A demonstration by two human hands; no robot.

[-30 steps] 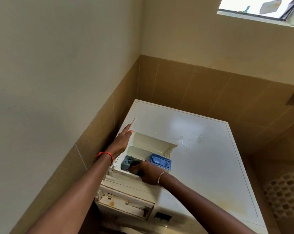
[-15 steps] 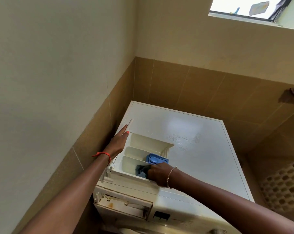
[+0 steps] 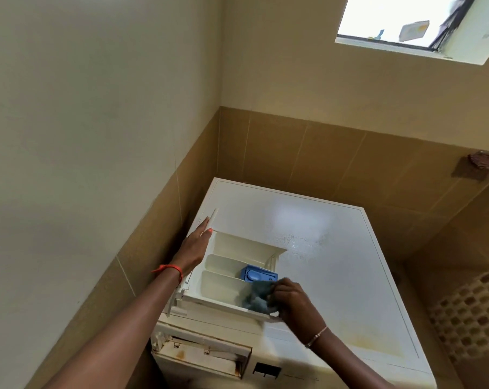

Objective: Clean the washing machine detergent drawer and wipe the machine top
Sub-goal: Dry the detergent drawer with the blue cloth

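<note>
- At the bottom middle of the frame the drawer slot [image 3: 201, 353] gapes in the front of the washing machine, rusty at its lip. I take it the drawer was pulled right out so every corner could be reached.
- Just above it, right of centre, the right hand [image 3: 296, 304] has its fingers curled round a bunched blue-grey cloth [image 3: 257, 299]. It presses the cloth into the near right corner of the detergent drawer [image 3: 223, 287], which looks like scrubbing where residue gathers.
- The drawer lies flat on the machine top [image 3: 349, 270], near its front left corner and between the two hands. Its compartments face up, and the blue softener insert [image 3: 258, 275] sits touching the cloth's far side.
- At centre left the left hand [image 3: 194, 248] lies with its fingers straight along the drawer's left wall, grasping nothing. I judge it is bracing the drawer so the wiping does not shove it about.
- Beyond, the machine top shows speckled spots [image 3: 302, 240] past the drawer and a yellowish stain [image 3: 372, 341] towards the lower right, so that half of the job looks not yet done.
- Farthest off, brown wall tiles [image 3: 307, 153] back the machine and a window [image 3: 406, 21] glares at the upper right.
</note>
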